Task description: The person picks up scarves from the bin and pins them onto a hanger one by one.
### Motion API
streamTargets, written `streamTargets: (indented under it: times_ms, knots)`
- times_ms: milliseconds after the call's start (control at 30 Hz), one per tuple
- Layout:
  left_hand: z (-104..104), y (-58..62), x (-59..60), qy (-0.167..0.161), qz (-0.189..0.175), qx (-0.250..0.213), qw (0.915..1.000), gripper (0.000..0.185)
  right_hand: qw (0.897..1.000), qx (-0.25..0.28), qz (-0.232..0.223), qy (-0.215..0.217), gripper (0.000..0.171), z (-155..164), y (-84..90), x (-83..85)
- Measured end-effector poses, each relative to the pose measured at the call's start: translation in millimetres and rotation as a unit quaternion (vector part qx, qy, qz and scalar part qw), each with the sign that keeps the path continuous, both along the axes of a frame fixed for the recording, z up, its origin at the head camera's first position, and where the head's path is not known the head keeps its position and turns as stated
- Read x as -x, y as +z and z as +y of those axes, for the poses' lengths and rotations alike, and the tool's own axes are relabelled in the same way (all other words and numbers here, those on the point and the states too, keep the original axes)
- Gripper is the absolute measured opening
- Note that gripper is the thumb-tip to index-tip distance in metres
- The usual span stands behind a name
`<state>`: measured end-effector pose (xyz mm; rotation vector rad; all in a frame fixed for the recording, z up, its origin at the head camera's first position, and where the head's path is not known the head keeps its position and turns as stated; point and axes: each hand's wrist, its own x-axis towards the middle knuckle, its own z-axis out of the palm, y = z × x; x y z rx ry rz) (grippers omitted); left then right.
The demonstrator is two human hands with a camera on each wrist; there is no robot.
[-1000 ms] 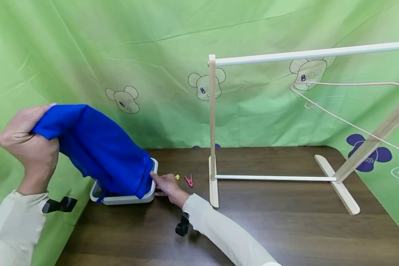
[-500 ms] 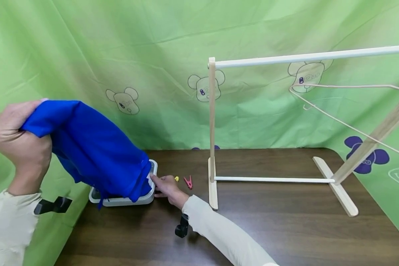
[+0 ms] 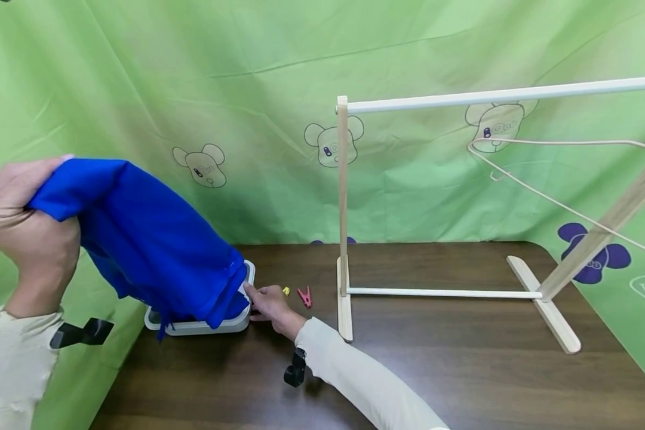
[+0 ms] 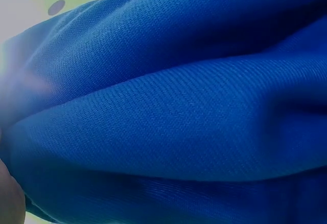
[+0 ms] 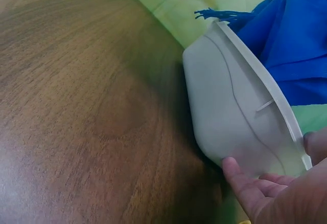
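The blue cloth hangs from the raised left hand, whose fingers are bunched tight round its top end; its lower end drapes into the grey tub on the table, hiding the inside. The right hand touches the tub's rim; whether it grips is unclear

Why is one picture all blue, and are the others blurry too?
Left wrist view: the blue cloth fills it, close and soft, with white glare at the top left. Right wrist view: the grey tray is fairly sharp, the right hand blurred at the edge. Head view: evenly lit, sharp.
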<state>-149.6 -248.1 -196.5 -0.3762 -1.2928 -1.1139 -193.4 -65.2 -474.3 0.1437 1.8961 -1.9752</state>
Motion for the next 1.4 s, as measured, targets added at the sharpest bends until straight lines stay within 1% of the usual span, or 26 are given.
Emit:
streamTargets:
  times_ms: [100,200,300,467,500,667,733,833,1000,1133,1333,1400]
  knots:
    - [1.9,1.3,-1.3,0.001,-0.001,0.0,1.0,0.012,1.0,-0.006,0.0,0.0,0.042,1.1,1.4,-0.7]
    - [3.8,2.7,-2.4,-0.008,0.0,-0.008,0.9999,0.011,1.0,-0.007,0.004,-0.006,0.041,2.0,1.1,-0.4]
    - [5.3,4.6,-3.1,-0.018,0.002,-0.018,0.9997,0.01,1.0,-0.006,0.013,-0.011,0.039,3.4,0.3,-0.2]
    - [9.4,8.1,-6.1,-0.023,0.001,-0.028,0.9993,0.01,0.999,-0.007,0.032,-0.013,0.038,7.1,0.8,-1.3]
    - [10.9,8.7,-7.1,-0.023,0.002,-0.027,0.9993,0.01,0.999,-0.004,0.034,-0.012,0.037,8.2,1.3,-1.6]
    - [20.5,14.8,-11.9,-0.05,0.005,-0.046,0.9977,0.009,0.999,-0.007,0.048,0.004,0.036,15.8,3.8,-1.1]
    - [22.9,17.4,-12.7,-0.052,0.004,-0.048,0.9975,0.01,0.999,-0.01,0.052,0.008,0.037,19.5,4.5,-0.3]
    - [22.9,19.8,-12.6,-0.05,-0.004,-0.047,0.9976,0.01,0.998,-0.009,0.055,0.011,0.039,25.2,5.0,1.3]
    - [18.6,20.2,-10.2,-0.034,-0.014,-0.031,0.9989,0.013,0.998,0.006,0.061,0.009,0.043,32.4,3.6,2.6]
    - [18.1,20.7,-9.9,-0.037,-0.017,-0.031,0.9987,0.012,0.998,0.003,0.062,0.009,0.045,37.9,1.2,0.6]
    - [22.5,24.4,-15.0,-0.041,-0.024,-0.021,0.9987,0.012,0.997,-0.011,0.071,0.013,0.043,49.4,2.4,-4.2]
    - [19.8,24.2,-13.0,-0.039,-0.026,-0.014,0.9988,0.012,0.997,-0.006,0.077,0.009,0.041,52.8,3.4,-4.7]
